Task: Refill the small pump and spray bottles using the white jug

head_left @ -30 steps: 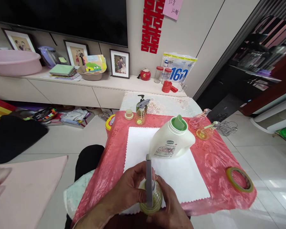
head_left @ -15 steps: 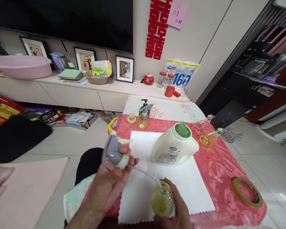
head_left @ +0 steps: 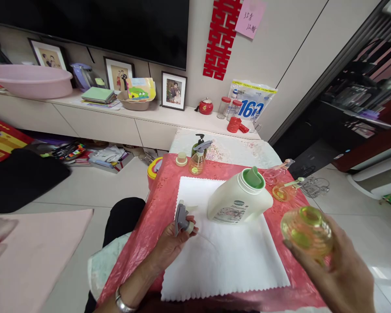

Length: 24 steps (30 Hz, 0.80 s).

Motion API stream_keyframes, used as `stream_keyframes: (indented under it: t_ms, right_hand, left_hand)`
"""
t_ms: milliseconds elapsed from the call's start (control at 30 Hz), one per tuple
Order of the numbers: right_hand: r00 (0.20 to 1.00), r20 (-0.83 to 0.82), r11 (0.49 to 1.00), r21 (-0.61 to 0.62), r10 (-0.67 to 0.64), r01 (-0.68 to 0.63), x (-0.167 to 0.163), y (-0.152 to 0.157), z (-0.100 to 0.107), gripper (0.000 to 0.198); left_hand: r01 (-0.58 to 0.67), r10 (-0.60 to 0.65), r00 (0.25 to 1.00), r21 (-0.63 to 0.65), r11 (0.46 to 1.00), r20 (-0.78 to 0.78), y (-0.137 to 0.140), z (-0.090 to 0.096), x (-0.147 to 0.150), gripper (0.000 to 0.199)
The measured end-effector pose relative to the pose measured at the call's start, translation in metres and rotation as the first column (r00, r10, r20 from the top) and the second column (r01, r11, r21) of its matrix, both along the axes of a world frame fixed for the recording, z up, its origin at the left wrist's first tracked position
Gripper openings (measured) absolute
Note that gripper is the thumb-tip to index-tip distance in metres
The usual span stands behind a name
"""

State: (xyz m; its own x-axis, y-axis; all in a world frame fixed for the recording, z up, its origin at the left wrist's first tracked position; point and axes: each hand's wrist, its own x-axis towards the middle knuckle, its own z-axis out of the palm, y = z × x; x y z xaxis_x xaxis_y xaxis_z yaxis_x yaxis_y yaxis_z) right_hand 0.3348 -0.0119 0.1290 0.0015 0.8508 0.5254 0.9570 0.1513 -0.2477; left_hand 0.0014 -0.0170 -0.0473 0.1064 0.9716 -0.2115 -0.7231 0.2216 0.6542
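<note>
My left hand is closed around a grey spray nozzle, whose thin tube points down to the right over the white cloth. Off to the right, above the table's edge, my right hand grips a yellowish clear spray bottle with its neck uncovered. Between the hands, farther back on the cloth, stands a large cream detergent jug. A green spout shows in its open mouth.
Behind the cloth are a small spray bottle, a dark green pump bottle and a cap. Two clear spray bottles, one with yellow liquid, lie at the right. Red plastic covers the table.
The bottle has been pulled away from the nozzle's tube and carried right and up by my right hand. My left hand has shifted slightly right with the nozzle.
</note>
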Motion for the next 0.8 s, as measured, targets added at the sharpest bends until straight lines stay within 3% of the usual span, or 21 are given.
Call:
stream_keyframes:
  t_ms: [100, 200, 533, 800]
  right_hand:
    - [0.986, 0.165, 0.988, 0.142, 0.035, -0.059, 0.001, 0.027, 0.024, 0.08]
    - [0.957, 0.277, 0.969, 0.2, 0.086, -0.145, -0.008, 0.046, 0.04, 0.072]
    - [0.752, 0.628, 0.904, 0.181, 0.198, -0.389, -0.017, 0.087, 0.065, 0.062]
    - [0.662, 0.742, 0.926, 0.171, 0.104, -0.337, -0.026, 0.089, 0.076, 0.052]
  left_hand:
    - [0.055, -0.055, 0.998, 0.016, 0.998, -0.008, -0.002, -0.007, -0.001, 0.047]
    - [0.076, -0.076, 0.997, 0.04, 0.996, -0.004, -0.002, -0.01, -0.004, 0.046]
    - [0.091, -0.092, 0.996, 0.02, 0.996, 0.018, -0.001, -0.014, -0.004, 0.046]
    - [0.107, -0.108, 0.994, 0.03, 0.994, 0.022, -0.001, -0.014, -0.004, 0.044]
